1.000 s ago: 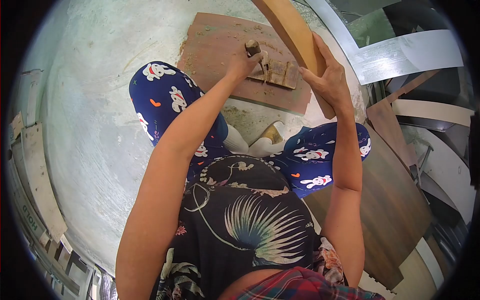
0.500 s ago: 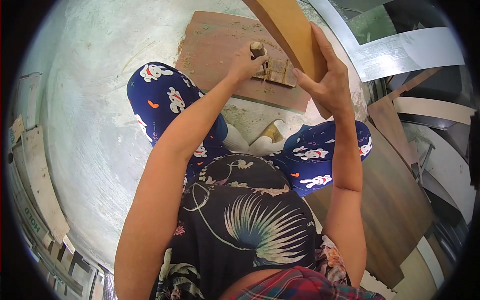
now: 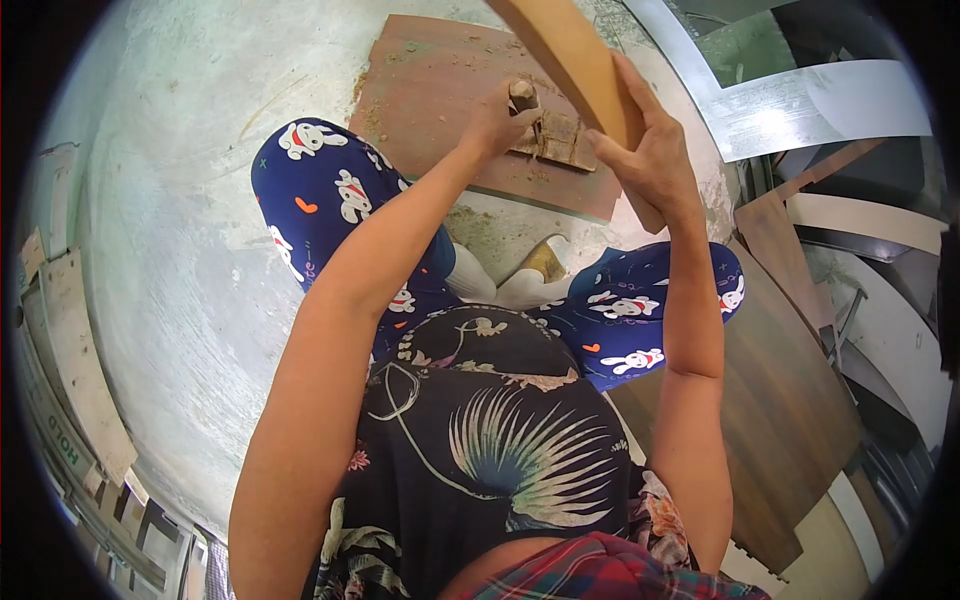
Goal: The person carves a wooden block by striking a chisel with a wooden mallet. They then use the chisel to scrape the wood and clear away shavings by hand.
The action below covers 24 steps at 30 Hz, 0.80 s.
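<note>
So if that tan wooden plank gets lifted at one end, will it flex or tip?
The plank looks thick and straight, so probably stiff. It runs past the frame's top, so likely end-heavy. The right hand grips only its lower part, so it may swing.

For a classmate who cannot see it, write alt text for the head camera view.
Seen from above, a seated person's left hand grips a wooden-handled tool against a small wooden block on a reddish board, while the right hand holds a tan plank on the concrete floor.

The wooden plank (image 3: 575, 60) runs off the top edge. The left hand (image 3: 495, 125) hides most of the tool (image 3: 520, 95), so its kind is unclear.
</note>
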Each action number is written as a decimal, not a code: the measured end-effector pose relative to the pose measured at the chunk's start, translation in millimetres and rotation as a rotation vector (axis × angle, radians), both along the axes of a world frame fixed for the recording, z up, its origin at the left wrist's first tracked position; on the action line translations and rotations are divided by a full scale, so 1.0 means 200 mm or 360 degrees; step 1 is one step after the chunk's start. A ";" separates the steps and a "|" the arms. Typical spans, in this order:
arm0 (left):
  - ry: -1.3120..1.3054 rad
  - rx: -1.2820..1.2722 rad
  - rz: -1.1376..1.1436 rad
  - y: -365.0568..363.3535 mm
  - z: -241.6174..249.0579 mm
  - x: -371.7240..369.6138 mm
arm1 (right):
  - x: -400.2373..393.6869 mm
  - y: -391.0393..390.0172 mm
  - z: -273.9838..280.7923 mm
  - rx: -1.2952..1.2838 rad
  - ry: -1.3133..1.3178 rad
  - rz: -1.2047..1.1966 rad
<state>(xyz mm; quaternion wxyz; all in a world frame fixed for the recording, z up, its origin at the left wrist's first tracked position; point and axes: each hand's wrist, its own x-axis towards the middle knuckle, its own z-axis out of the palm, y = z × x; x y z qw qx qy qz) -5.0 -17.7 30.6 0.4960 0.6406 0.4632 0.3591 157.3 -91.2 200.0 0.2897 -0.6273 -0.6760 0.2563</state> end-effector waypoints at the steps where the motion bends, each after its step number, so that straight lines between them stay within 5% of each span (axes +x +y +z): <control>1: 0.0014 0.0028 -0.0004 0.01 0.01 0.01 | 0.01 0.00 0.01 0.0032 -0.0009 -0.0041; 15: 0.0045 0.0080 -0.0019 -0.02 -0.06 0.05 | -0.03 -0.04 0.07 0.0221 0.0093 0.0046; 18: 0.0133 0.0093 -0.0006 -0.01 -0.08 0.06 | -0.03 -0.04 -0.01 0.0129 0.0114 0.0079; 21: 0.0222 0.0051 -0.0077 0.00 -0.09 0.07 | -0.03 0.00 -0.03 -0.0577 -0.0598 0.0017; 24: 0.0018 0.0037 -0.0016 -0.01 -0.06 0.06 | -0.01 -0.01 -0.02 -0.0348 -0.0266 -0.0037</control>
